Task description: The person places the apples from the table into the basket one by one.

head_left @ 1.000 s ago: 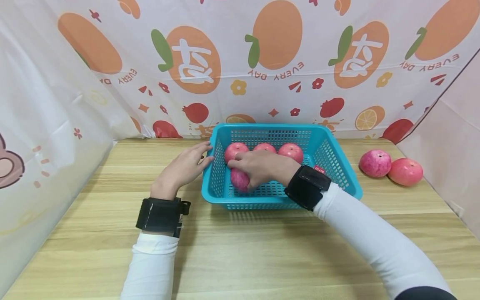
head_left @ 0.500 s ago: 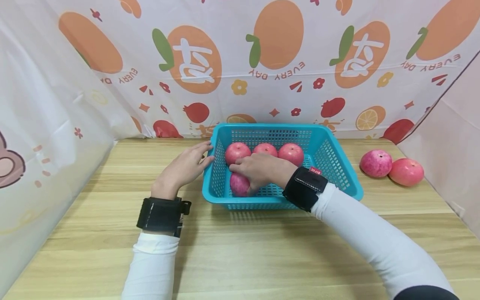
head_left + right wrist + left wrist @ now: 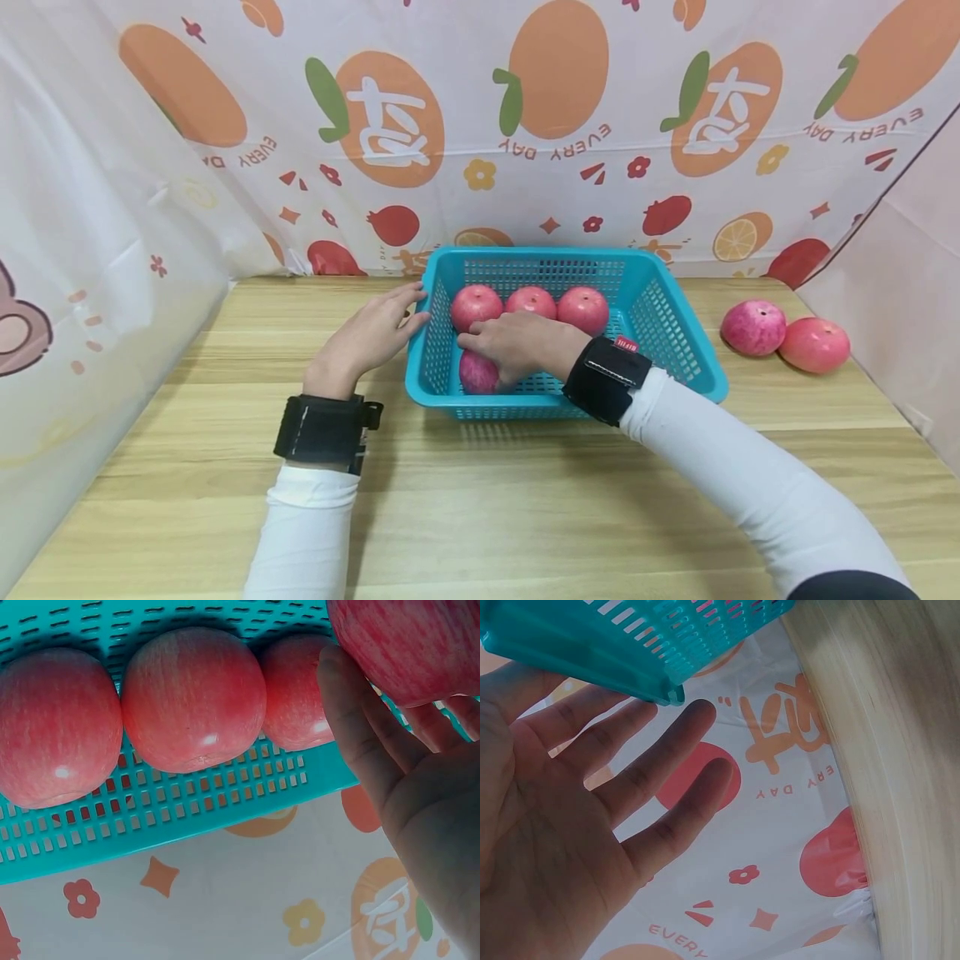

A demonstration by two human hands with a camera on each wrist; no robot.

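A teal plastic basket (image 3: 566, 400) stands on the table, with three pinkish-red apples in a row along its far side; the middle one (image 3: 531, 300) is partly covered by my right hand (image 3: 525, 340). That hand reaches down into the basket, fingers and thumb around a darker red apple (image 3: 477, 372) in the near left part. The same dark apple (image 3: 420, 645) shows at the right wrist view's top right corner, against the fingers. My left hand (image 3: 375, 333) lies at the basket's left rim, fingers spread and fairly straight, fingertips at the rim (image 3: 592, 671).
Two more apples sit on the wooden table right of the basket, a purplish-red one (image 3: 753, 327) and a lighter red one (image 3: 814, 344), side by side. A fruit-printed curtain (image 3: 465, 100) hangs behind the basket.
The dark apple has come down a little at the basket's near left, with my right hand around it. The right wrist has turned slightly. My left hand stays at the rim.
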